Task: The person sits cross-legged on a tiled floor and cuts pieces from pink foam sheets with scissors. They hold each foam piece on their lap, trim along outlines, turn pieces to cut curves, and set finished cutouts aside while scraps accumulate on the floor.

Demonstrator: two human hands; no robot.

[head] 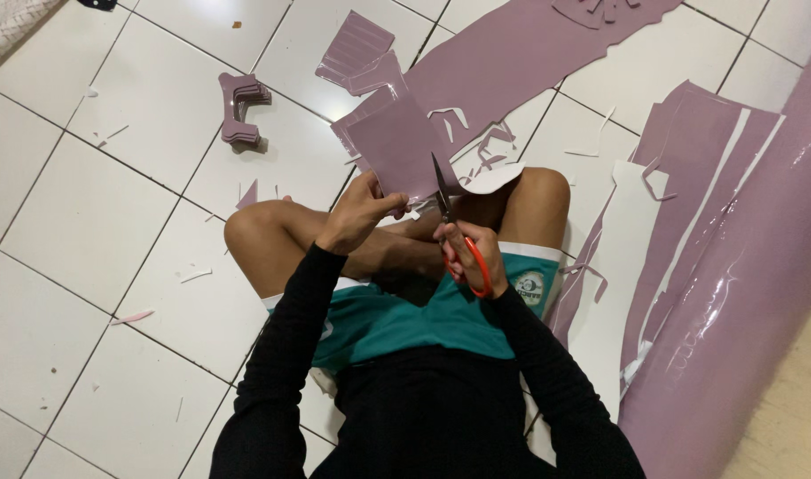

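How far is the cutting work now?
Done: a stack of cut shapes lies on the floor. In hand: the left hand holds a mauve sheet; the right hand cuts it with scissors. Left: the large mauve roll looks mostly uncut.

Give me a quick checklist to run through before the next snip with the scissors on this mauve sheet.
1. Left hand grips the mauve sheet at its lower edge: ok.
2. Right hand is through the orange handles of the scissors: ok.
3. Blades meet the sheet's lower right edge: ok.
4. Left fingers stay clear of the blades: cannot tell, they sit close beside them.
5. Bare knees lie right under the cut: not ok, little clearance.
6. Cutting line is marked on the sheet: cannot tell, none shows.
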